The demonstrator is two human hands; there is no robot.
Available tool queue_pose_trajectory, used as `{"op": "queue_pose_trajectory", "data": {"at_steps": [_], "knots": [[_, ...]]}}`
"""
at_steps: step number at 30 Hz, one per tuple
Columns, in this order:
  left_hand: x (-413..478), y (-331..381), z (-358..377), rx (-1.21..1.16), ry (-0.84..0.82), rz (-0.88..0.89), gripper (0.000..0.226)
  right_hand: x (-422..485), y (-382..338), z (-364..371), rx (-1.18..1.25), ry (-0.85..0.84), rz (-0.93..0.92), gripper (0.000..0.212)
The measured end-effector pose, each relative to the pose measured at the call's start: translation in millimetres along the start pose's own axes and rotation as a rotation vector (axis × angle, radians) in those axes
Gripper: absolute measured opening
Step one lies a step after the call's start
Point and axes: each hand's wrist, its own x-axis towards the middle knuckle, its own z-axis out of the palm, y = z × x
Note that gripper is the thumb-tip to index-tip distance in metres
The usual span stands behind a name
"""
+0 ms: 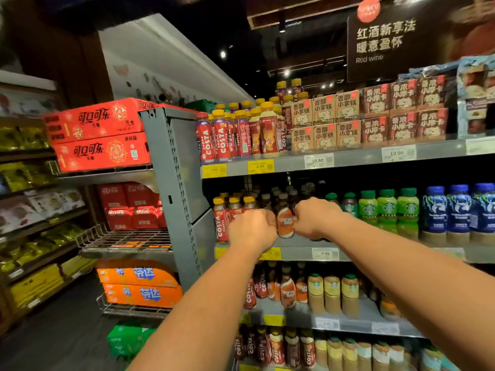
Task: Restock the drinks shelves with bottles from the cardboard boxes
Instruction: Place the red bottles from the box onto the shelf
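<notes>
Reaching into the second shelf [300, 254] from the top, we have both hands at one Nescafé bottle [285, 223], which stands upright at the shelf's front edge, between the two hands. Our left hand [251, 231] is against or just beside the bottle's left side. Its back faces the camera and its fingers curl away out of sight, so we cannot tell whether it grips this bottle, another one, or nothing. Our right hand [312, 218] sits at the bottle's right side with knuckles bent. Its fingertips are hidden too, and we cannot tell what they close on. Just left of the left hand stand yellow-capped Costa bottles [221, 223]. Right of the right hand come green Starbucks bottles [388, 210], then blue-capped bottles [458, 210]. Below the hands a white price tag [325, 253] sits on the shelf lip. Well off to the left of the grip, red Coca-Cola cartons [99, 135] are stacked.
</notes>
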Motion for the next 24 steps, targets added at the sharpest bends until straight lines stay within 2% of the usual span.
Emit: {"op": "queue_pose_trajectory", "data": {"at_steps": [5, 10, 14, 19, 24], "knots": [[-47.9, 2.3, 31.0, 0.0, -0.093, 0.071, 0.03, -51.5, 0.5, 34.3, 0.015, -0.038, 0.096, 0.014], [-118.0, -0.6, 55.9, -0.023, -0.181, 0.146, 0.026, -122.0, -3.4, 76.1, 0.035, -0.075, 0.205, 0.03], [-175.2, -1.2, 74.5, -0.062, -0.253, 0.19, 0.025, -179.1, -12.0, 115.2, 0.044, -0.166, 0.259, 0.018], [-234.1, -6.1, 117.3, -0.083, -0.355, 0.218, 0.02, -227.1, -18.0, 170.6, 0.057, -0.273, 0.301, 0.018], [-285.6, -9.2, 178.5, -0.169, -0.361, 0.249, 0.019, -265.1, -8.5, 237.3, 0.053, -0.344, 0.319, 0.031]]}}
